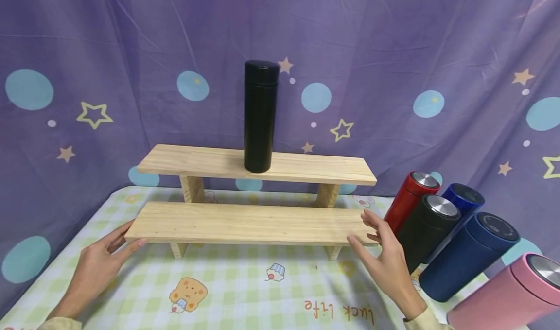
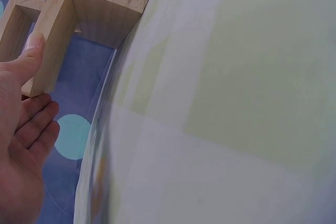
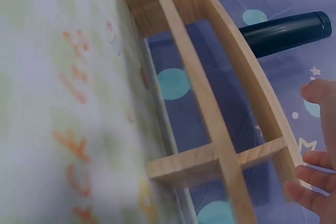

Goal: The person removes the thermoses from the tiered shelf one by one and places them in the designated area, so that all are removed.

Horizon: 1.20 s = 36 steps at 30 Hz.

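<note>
Left hand [image 1: 98,264] grips lower shelf [image 1: 249,223] at left edge; right hand [image 1: 389,262], unclenched, hovers near right edge.

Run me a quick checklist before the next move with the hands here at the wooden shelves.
1. Black bottle upright on the upper shelf: ok.
2. Left hand at the left end of the lower shelf: ok, thumb by its front edge.
3. Left hand's hold firm: cannot tell.
4. Right hand free, holding no bottle: ok, by the lower shelf's right end.
5. Right hand touching the lower shelf: cannot tell.
6. Pink bottle wholly in the head view: not ok, cut off by the picture's edge.
</note>
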Available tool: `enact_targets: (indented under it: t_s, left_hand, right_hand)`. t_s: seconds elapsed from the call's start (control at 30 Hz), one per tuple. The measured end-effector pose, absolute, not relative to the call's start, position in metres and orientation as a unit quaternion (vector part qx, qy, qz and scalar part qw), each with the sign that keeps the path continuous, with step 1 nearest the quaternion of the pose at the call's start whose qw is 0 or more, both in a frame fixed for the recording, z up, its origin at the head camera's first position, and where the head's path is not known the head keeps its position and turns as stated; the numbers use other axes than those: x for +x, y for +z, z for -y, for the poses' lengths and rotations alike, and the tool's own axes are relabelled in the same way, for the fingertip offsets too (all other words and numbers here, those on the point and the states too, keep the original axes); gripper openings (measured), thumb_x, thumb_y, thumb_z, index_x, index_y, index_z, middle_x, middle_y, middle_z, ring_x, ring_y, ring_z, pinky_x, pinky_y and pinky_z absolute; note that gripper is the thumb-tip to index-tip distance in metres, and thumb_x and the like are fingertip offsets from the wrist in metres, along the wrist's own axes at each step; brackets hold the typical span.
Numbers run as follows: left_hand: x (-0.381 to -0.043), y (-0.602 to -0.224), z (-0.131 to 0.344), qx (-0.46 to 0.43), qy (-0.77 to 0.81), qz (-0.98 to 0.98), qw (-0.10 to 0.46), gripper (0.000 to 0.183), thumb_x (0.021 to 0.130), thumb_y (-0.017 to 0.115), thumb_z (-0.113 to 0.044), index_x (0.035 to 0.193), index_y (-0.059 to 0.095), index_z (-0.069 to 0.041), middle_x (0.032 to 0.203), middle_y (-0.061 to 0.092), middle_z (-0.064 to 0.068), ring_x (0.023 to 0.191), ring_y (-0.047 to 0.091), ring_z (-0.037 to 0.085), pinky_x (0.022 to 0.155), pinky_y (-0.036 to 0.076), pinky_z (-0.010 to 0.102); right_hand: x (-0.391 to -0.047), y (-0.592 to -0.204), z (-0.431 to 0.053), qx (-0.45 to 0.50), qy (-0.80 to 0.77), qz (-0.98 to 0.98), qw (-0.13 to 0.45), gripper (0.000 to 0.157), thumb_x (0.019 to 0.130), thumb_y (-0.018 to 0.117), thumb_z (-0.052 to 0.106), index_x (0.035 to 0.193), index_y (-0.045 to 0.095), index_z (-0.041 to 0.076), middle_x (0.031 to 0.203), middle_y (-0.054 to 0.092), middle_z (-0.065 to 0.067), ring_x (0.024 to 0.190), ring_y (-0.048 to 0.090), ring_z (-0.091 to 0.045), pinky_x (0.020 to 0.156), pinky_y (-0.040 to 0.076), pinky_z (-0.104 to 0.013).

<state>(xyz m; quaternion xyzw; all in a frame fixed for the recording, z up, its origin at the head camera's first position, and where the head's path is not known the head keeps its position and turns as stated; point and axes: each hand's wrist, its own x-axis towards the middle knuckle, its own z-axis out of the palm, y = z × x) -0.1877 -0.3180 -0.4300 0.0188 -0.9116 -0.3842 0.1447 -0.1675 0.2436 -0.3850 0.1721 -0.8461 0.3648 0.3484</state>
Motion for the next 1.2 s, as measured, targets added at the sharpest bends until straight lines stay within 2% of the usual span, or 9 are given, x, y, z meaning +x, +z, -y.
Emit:
enact_targets:
  t_s: [0.2,0.4,0.5,0.73,1.07,1.2]
  left_hand:
    - [-0.187,-0.43,0.316,0.021,-0.385,0.911,0.144,0.078,0.1,0.07,-0.045,0.157,0.042,0.0,0.137,0.054,0.034,0.122,0.054,0.057,0.091,0.046,0.066]
    - [-0.186,-0.429,0.315,0.022,-0.39,0.909,0.143,0.078,0.1,0.07,-0.045,0.157,0.042,0.0,0.137,0.054,0.035,0.122,0.053,0.058,0.091,0.045,0.072]
    - [-0.186,-0.429,0.314,0.019,-0.387,0.91,0.15,0.077,0.1,0.071,-0.044,0.156,0.043,0.0,0.136,0.054,0.035,0.121,0.054,0.058,0.092,0.045,0.071]
    - [-0.186,-0.43,0.314,0.02,-0.382,0.912,0.152,0.077,0.1,0.071,-0.044,0.156,0.043,0.001,0.135,0.055,0.036,0.121,0.055,0.058,0.092,0.046,0.068]
    - [-0.187,-0.43,0.316,0.021,-0.384,0.911,0.15,0.077,0.099,0.072,-0.043,0.156,0.043,0.001,0.135,0.055,0.035,0.121,0.055,0.058,0.092,0.046,0.067]
    - [-0.186,-0.43,0.317,0.021,-0.383,0.911,0.155,0.077,0.099,0.072,-0.043,0.155,0.044,0.001,0.134,0.056,0.034,0.12,0.056,0.057,0.091,0.047,0.064]
  right_hand:
    - [-0.153,-0.388,-0.255,0.163,0.358,0.845,0.363,0.073,0.079,0.086,-0.008,0.144,0.055,0.001,0.135,0.063,-0.01,0.119,0.059,-0.007,0.097,0.045,-0.007]
    - [-0.139,-0.392,-0.265,0.125,0.355,0.85,0.368,0.074,0.079,0.085,-0.01,0.145,0.055,0.002,0.131,0.063,-0.014,0.121,0.056,-0.001,0.094,0.045,-0.005]
    - [-0.134,-0.395,-0.27,0.106,0.353,0.85,0.375,0.072,0.08,0.084,-0.011,0.145,0.055,0.001,0.132,0.063,-0.013,0.123,0.054,0.002,0.094,0.045,-0.004]
    - [-0.126,-0.4,-0.278,0.074,0.355,0.838,0.407,0.069,0.078,0.082,-0.015,0.141,0.057,-0.004,0.13,0.065,-0.015,0.122,0.055,0.003,0.093,0.046,-0.005]
    - [-0.113,-0.41,-0.289,0.047,0.371,0.803,0.464,0.068,0.073,0.082,-0.022,0.136,0.064,-0.004,0.125,0.068,-0.011,0.112,0.062,-0.001,0.087,0.05,-0.006]
    - [-0.11,-0.413,-0.293,0.025,0.369,0.798,0.477,0.066,0.073,0.083,-0.021,0.134,0.064,-0.007,0.125,0.067,-0.003,0.11,0.063,-0.002,0.086,0.05,-0.005]
